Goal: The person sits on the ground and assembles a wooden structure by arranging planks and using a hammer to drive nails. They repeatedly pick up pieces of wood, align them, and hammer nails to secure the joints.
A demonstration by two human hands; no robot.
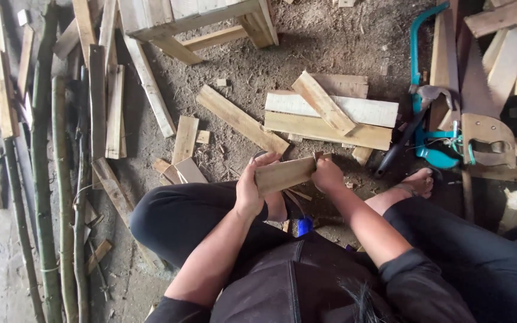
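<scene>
Person seated on the dirt floor (330,42), knees spread. Both hands closed on one short wooden block (283,174), held level above the ground between the knees: left hand (250,186) wrapped around its left end, right hand (327,174) gripping its right end. Loose planks (330,119) lie just beyond. A handsaw (486,134) and a teal-framed saw (429,146) rest to the right, near the bare foot (417,182).
</scene>
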